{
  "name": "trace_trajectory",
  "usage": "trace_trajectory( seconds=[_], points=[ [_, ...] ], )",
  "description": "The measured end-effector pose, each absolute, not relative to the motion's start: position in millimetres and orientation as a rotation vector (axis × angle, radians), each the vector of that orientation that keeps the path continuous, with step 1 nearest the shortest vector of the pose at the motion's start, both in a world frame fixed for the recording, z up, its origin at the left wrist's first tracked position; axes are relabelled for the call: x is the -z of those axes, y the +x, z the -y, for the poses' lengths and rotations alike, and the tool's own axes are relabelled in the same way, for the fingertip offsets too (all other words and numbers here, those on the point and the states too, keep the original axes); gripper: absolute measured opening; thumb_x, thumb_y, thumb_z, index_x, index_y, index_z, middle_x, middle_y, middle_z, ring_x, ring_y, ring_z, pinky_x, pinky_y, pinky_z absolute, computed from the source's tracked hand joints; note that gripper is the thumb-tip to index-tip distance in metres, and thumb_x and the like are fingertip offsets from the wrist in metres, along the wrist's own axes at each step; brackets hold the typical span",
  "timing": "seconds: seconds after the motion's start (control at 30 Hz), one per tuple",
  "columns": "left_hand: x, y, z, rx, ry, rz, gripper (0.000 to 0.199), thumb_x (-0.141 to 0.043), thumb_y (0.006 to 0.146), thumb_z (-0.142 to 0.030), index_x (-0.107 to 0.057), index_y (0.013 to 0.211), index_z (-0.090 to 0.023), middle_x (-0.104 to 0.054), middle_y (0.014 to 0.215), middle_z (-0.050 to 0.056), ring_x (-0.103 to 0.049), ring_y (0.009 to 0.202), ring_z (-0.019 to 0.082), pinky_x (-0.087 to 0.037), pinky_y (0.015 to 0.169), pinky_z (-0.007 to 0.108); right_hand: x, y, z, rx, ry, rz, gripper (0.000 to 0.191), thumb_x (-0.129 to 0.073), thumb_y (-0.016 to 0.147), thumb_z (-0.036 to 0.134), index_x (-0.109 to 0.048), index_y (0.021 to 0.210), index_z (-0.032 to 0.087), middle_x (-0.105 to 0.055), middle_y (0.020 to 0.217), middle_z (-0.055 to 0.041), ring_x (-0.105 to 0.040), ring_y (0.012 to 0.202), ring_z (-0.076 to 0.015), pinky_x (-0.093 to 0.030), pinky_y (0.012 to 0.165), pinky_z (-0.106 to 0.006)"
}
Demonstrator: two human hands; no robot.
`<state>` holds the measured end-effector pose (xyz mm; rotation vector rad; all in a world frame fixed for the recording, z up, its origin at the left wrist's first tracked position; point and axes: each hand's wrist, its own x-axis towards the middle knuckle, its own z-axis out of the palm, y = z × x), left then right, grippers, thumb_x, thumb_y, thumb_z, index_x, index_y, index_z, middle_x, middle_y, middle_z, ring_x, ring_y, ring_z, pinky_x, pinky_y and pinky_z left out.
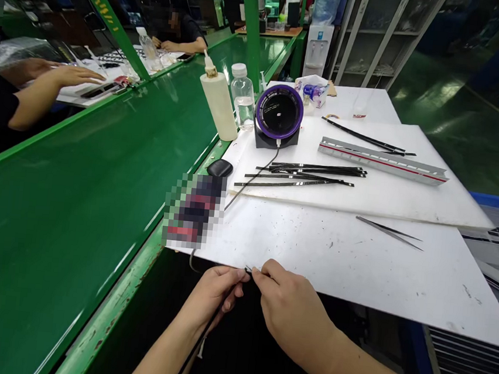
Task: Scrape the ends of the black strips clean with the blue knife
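Both hands meet at the near edge of the white board [339, 260], just below the tabletop line. The left hand [212, 295] is curled, thumb and forefinger pinched together on the end of a thin dark strip [249, 269]; the strip runs down out of the fist along the wrist, and its lower part is lost against the dark lap. The right hand [293, 312] is likewise closed at the fingertips – pinching the same small dark end from the other side, so the two pinches almost touch. What exactly sits between the fingertips is too small to make out.

Farther up on the raised white sheet [408, 193] lies a loose bundle of similar black strips [307, 175], side by side and partly crossing, well apart from the hands. Beyond them a long grey rail with a red line [382, 160] lies at a slant, and two more black strips [364, 137] rest behind it. A pair of tweezers [389, 231] lies on the lower board to the right of the hands, untouched.

At the back-left corner of the sheet stands a small purple-rimmed fan [279, 114] with its cable [254, 181] trailing toward the board's edge; beside it a clear water bottle [243, 97] and a cream-coloured squeeze bottle [218, 104]. A black pouch [219, 167] sits near the green conveyor belt [76, 194] – across that belt, another person's hand [72, 76] rests on a workbench
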<state>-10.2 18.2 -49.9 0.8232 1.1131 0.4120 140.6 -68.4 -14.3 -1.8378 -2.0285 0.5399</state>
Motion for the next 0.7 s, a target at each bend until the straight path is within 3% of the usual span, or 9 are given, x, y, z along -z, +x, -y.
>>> trace_trajectory(
  seconds=[0.13,0.7],
  points=[
    [53.4,-12.2,-21.1,-0.395,0.814,-1.095,0.028,-0.074,0.067,-0.037,-0.070,0.069,-0.010,-0.056,0.048,-0.001,-0.033,0.032,0.003,-0.019,0.034,0.017,9.2,144.3,65.4,-0.614,-1.819,1.962,0.031,-0.041,0.091,0.005,-0.064,0.107,0.017,-0.061,0.099,-0.0028,-0.057,0.069,-0.0144,-0.047,0.063,-0.027],
    [50.4,-17.1,-19.6,-0.385,0.835,-1.073,0.026,-0.074,0.067,-0.036,-0.070,0.068,-0.010,-0.058,0.048,0.001,-0.037,0.032,0.003,-0.022,0.034,0.016,15.8,139.5,72.6,-0.571,-1.849,1.957,0.037,-0.038,0.092,0.004,-0.061,0.116,0.018,-0.060,0.099,-0.0048,-0.055,0.069,-0.0160,-0.044,0.059,-0.030]
  ],
)
